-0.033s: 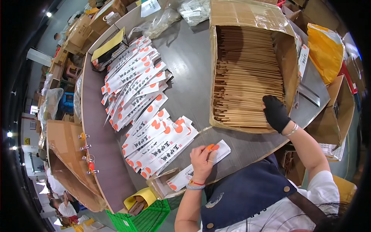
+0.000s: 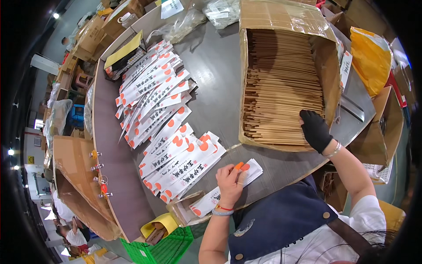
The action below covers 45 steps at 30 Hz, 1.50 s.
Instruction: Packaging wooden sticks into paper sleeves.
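Observation:
My bare left hand (image 2: 230,182), an orange cover on one fingertip, lies with bent fingers on a small stack of white paper sleeves (image 2: 250,175) at the table's near edge. Thumb and forefinger pinch the top sleeve near its upper end, by a red dot. In a black glove, my right hand (image 2: 315,130) reaches into an open cardboard box (image 2: 281,147) at the right. Its curled fingers touch the right ends of thin wooden chopsticks (image 2: 281,105) packed in rows there. What lies between those fingertips is hidden.
Many printed white sleeves (image 2: 154,94) are fanned over the left of the table. A wire basket (image 2: 125,59) stands behind them. At the near left edge are a yellow-rimmed holder (image 2: 165,222) and a green crate (image 2: 162,251). Clear plastic bags (image 2: 184,28) lie at the back.
My right hand has shifted very slightly toward the right at the box. My left hand and the sleeves look the same.

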Each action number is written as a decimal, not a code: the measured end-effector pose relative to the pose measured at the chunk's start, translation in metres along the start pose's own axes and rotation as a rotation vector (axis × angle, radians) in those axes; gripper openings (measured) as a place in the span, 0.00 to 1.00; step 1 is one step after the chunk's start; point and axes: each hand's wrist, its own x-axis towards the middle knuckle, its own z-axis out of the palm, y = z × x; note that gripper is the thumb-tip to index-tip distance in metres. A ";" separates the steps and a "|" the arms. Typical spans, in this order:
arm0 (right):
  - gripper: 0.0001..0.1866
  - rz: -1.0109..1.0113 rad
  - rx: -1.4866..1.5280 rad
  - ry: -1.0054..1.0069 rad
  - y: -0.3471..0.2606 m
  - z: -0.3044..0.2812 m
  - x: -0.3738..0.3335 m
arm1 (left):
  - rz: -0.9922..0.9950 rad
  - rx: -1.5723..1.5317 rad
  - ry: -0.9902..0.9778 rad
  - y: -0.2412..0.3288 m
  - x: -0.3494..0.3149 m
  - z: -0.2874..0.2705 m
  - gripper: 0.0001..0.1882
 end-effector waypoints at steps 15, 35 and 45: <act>0.10 -0.473 0.015 -0.340 -0.040 -0.029 -0.036 | 0.143 -0.079 -0.121 0.002 0.006 -0.008 0.08; 0.16 -0.210 -0.009 -0.150 -0.013 0.000 -0.019 | -0.086 0.070 -0.254 0.011 0.003 -0.011 0.20; 0.10 -0.178 0.011 0.028 -0.018 -0.012 -0.018 | 0.139 0.114 0.041 0.000 0.004 -0.002 0.15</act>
